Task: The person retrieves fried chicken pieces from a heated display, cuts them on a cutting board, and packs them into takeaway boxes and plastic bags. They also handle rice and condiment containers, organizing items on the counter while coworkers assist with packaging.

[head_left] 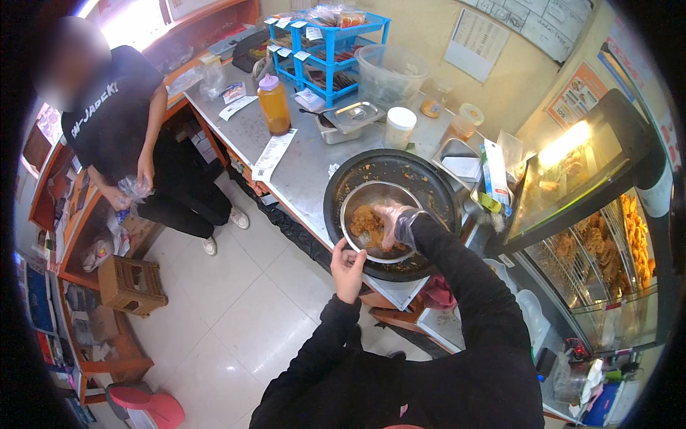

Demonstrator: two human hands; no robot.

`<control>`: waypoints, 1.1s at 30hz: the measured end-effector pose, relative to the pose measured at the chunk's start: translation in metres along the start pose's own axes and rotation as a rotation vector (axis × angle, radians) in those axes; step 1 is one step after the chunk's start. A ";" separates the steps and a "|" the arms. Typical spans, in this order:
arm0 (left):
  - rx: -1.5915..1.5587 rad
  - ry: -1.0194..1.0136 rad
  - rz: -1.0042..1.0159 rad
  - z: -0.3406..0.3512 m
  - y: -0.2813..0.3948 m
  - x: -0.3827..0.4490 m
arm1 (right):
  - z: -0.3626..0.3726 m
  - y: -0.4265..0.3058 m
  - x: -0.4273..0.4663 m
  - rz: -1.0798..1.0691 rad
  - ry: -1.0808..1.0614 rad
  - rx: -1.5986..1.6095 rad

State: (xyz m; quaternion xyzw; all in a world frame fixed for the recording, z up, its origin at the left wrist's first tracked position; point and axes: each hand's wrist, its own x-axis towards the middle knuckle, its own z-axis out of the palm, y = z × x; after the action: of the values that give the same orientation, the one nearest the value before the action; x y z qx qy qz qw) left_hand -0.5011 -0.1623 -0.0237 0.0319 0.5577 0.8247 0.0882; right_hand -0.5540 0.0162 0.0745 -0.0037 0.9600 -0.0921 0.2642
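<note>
A stainless steel bowl (349, 194) sits in a wide round black pan (335, 177) dotted with crumbs. Inside the bowl lie pieces of orange-brown, fried-looking food (366, 220). My left hand (347, 271), bare, pinches the bowl's near-left rim between thumb and fingers. My right hand (394, 220), in a clear disposable plastic glove, reaches down into the bowl and touches the food. Its fingertips are blurred, so whether it grips a piece cannot be told.
A squeeze bottle of yellow-brown sauce (274, 104), a lidded steel container (348, 126) and a white tub (400, 128) stand beyond the pan. Blue tiered baskets (329, 59) are farther back. At right is a lit food display case (579, 182). Another person (123, 118) stands left, holding plastic.
</note>
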 end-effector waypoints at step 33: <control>0.038 0.011 0.020 0.002 -0.002 -0.001 | 0.030 0.020 0.014 -0.095 0.462 0.060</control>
State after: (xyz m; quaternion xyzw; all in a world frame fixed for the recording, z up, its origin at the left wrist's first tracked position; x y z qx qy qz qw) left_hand -0.4996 -0.1602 -0.0245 0.0346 0.5734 0.8150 0.0762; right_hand -0.5503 0.0302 0.0385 -0.0196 0.9906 -0.1315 0.0328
